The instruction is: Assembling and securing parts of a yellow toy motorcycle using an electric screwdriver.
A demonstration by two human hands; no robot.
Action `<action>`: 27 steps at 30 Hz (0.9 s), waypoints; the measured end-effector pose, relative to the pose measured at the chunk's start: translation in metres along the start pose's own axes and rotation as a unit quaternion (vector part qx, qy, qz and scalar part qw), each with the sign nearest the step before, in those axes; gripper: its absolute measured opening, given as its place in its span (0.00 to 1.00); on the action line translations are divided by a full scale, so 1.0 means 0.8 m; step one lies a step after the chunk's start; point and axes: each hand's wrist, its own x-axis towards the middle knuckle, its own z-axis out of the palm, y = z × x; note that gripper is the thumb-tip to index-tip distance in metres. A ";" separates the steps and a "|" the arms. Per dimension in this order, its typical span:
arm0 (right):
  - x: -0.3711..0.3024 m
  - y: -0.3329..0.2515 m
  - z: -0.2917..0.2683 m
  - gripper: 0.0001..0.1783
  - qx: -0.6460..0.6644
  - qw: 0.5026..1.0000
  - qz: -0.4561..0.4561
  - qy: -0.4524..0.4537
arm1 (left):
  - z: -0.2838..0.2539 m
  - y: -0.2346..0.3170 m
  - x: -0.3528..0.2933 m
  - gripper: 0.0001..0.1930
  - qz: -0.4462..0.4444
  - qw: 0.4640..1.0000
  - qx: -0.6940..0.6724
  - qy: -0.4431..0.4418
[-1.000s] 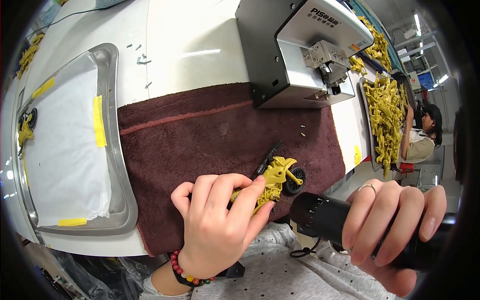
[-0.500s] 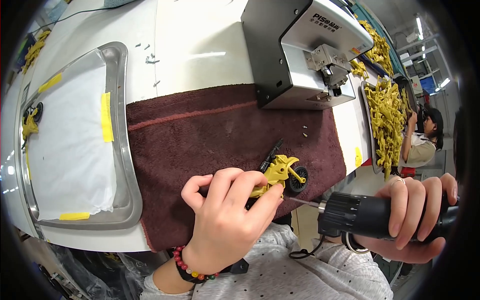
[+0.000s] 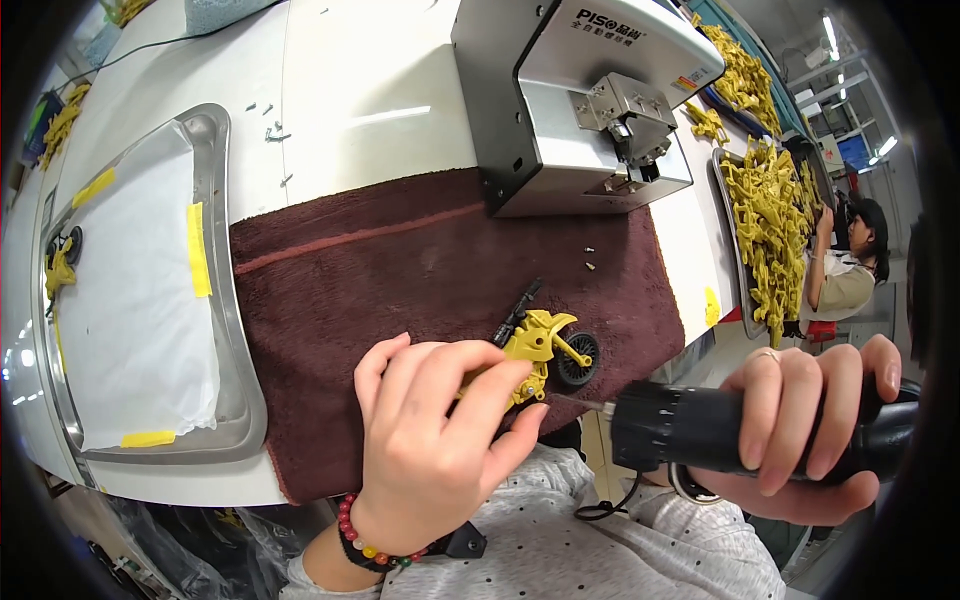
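My left hand (image 3: 430, 430) is closed on a yellow toy motorcycle (image 3: 533, 342), pressing it against a dark maroon towel (image 3: 380, 280). One black spoked wheel (image 3: 577, 360) and a black handlebar-like part (image 3: 517, 312) stick out past my fingers; the rest of the toy is hidden under them. In my right hand (image 3: 800, 430) is a black electric screwdriver (image 3: 680, 425), held level with its bit pointing left. The bit's tip is close to the toy's lower edge, by my left thumb; whether it touches cannot be made out. Two small screws (image 3: 589, 258) lie on the towel.
A grey screw-feeder machine (image 3: 590, 110) stands behind the towel. To the left is a metal tray (image 3: 222, 330) lined with white sheet, holding another toy motorcycle (image 3: 62, 265). Loose screws (image 3: 274, 132) lie on the white table. Yellow parts (image 3: 765, 230) fill a tray at right, near a co-worker (image 3: 845, 255).
My left thumb has shifted down, uncovering more of the toy's lower side. The screwdriver has moved slightly left. The whole view has shifted a little.
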 end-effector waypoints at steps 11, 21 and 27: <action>-0.006 0.024 0.005 0.27 0.002 1.000 0.008 -0.013 | 0.006 -0.011 -0.001 0.15 0.006 1.000 -0.015 0.013; -0.006 0.018 0.014 0.30 -0.084 0.996 0.038 -0.008 | 0.008 -0.012 -0.001 0.16 0.000 0.999 -0.052 0.007; -0.003 0.023 0.016 0.30 -0.017 0.996 0.053 -0.070 | 0.008 -0.010 -0.001 0.14 0.013 0.998 -0.055 0.006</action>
